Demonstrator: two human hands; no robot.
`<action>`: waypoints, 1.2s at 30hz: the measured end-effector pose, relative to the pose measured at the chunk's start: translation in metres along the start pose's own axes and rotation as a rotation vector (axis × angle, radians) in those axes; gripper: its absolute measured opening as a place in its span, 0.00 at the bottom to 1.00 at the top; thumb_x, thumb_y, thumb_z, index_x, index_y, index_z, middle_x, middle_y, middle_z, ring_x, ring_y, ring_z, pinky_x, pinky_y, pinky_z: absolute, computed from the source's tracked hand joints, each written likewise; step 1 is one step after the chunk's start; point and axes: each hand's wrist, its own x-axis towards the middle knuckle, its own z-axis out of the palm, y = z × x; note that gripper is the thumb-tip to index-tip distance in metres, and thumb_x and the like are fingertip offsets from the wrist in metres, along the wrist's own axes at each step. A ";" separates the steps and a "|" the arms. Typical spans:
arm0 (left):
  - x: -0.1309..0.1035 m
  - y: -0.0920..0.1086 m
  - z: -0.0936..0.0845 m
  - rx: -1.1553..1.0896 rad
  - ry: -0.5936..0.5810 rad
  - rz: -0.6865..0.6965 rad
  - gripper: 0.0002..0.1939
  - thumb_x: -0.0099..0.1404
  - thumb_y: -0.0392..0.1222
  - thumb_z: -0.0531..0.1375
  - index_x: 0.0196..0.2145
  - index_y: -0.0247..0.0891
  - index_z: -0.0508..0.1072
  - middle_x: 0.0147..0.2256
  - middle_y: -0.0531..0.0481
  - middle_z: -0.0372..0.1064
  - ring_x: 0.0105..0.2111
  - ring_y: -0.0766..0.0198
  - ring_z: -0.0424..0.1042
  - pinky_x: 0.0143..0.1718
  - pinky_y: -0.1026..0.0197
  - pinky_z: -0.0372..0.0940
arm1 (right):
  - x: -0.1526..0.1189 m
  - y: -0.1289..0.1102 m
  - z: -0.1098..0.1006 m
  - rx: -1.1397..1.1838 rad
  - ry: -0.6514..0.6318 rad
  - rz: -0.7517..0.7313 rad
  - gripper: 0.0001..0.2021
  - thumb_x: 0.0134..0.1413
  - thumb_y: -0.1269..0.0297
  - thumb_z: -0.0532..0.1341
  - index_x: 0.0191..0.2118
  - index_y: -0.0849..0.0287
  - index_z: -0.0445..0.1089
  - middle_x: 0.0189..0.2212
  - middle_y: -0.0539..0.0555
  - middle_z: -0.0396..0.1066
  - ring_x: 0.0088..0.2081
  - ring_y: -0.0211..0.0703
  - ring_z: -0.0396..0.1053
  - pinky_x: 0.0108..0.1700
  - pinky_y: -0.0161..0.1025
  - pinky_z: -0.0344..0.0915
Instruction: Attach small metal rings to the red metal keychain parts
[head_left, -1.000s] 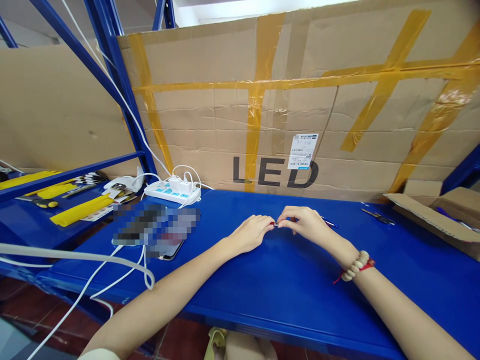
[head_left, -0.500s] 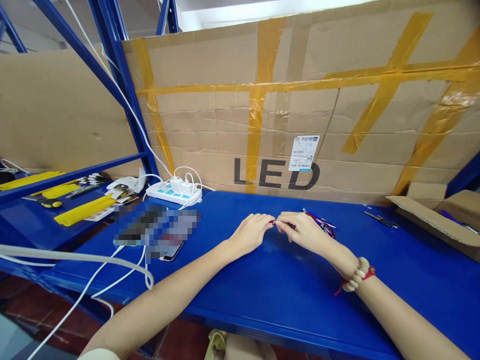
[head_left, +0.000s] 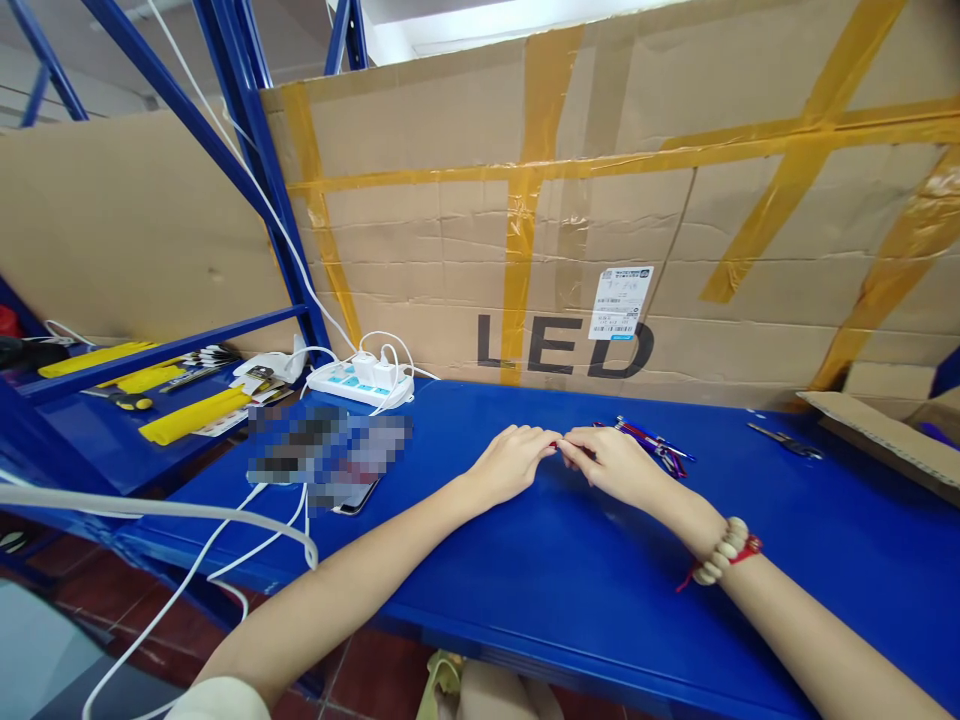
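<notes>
operator: state the position of both hands.

remote: on my head view, the left hand and the right hand meet above the middle of the table, fingertips to fingertips.

operator: state the fingers.

remote: left fingers are bent, gripping a small red piece at their tips. right thumb and index finger are pinched narrow on its other end. i cannot tell the full shape of the piece, as the fingers cover most of it.

operator: list the items near the right hand.

remote: red and blue pens lie in an overlapping group on the table, just beyond that hand. farther right, i see a thin tool with a dark handle, then an open box. a bracelet of pale beads, with red cord, is around the right wrist.

operator: and on the left side?

remote: two devices, mostly blurred, lie side by side, well apart from the left hand. behind them is a power strip with white plugs inserted. a large box, marked "led", stands along the rear edge.
</notes>
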 end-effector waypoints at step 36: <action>0.003 -0.002 -0.002 -0.051 0.164 -0.101 0.11 0.69 0.36 0.43 0.42 0.38 0.63 0.37 0.51 0.69 0.37 0.63 0.68 0.38 0.60 0.60 | -0.001 0.004 -0.005 -0.292 0.579 -0.249 0.12 0.57 0.58 0.55 0.35 0.55 0.74 0.30 0.48 0.73 0.21 0.26 0.64 0.21 0.27 0.54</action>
